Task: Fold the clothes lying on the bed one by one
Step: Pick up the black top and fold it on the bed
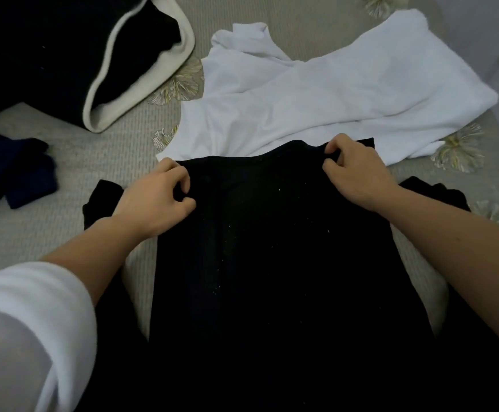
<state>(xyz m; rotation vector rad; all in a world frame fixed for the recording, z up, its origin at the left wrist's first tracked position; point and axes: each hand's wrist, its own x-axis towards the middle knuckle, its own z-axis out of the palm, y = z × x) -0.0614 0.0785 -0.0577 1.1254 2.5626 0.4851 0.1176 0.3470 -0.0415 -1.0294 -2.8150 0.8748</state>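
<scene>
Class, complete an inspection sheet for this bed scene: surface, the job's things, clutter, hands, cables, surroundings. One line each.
Surface: bedspread, grey with flower prints, bearing all the clothes.
Job's things: black garment spread out nearest the person, its far edge overlapping the white garment; navy garment crumpled at left.
Clutter: dark item with cream lining at far left; cannot tell what it is.
Hands: left hand and right hand each pinch the black garment's far edge.
Cables: nothing seen.
Surroundings: pale shape at far right, too blurred to identify.
</scene>
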